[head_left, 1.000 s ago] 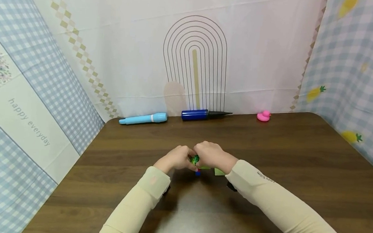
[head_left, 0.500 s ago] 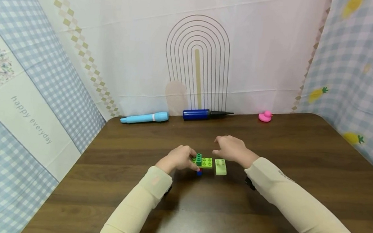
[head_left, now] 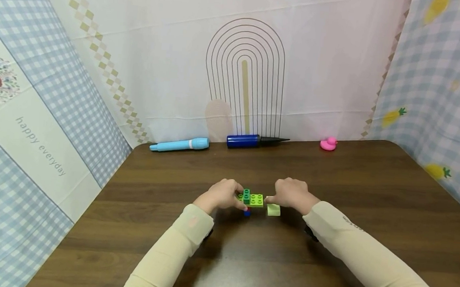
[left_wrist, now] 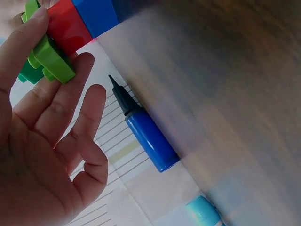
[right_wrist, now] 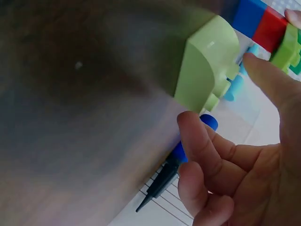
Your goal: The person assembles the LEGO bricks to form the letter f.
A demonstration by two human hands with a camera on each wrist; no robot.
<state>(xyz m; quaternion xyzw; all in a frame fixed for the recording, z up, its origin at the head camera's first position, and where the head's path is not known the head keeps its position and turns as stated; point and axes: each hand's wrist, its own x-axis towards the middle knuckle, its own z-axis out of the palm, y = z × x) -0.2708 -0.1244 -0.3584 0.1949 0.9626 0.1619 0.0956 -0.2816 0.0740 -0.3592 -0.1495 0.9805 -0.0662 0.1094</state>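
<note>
Left hand: here's the firm one, the left hand (head_left: 223, 193) pinching the lime brick (head_left: 256, 200) at its left end, thumb on one side, fingers on the other.
Stack: and what colours! Dark green brick (head_left: 246, 193) on top of the lime, red brick (left_wrist: 70, 26) beneath, blue brick (left_wrist: 97, 16) at the bottom.
Right hand: over to the right hand (head_left: 292, 194), thumb and fingers parted around the studded end of the pale green brick (right_wrist: 211, 61), no grip closed on it; whether a fingertip touches, I cannot tell.
Pale brick: curved-sided, studs up, it sits on the brown table (head_left: 245, 269) just right of the stack, apart from it.
Back edge: light-blue stick (head_left: 179, 145), blue pump (head_left: 243, 141) with its black nozzle, pink duck (head_left: 328, 143), lined up left to right!
</note>
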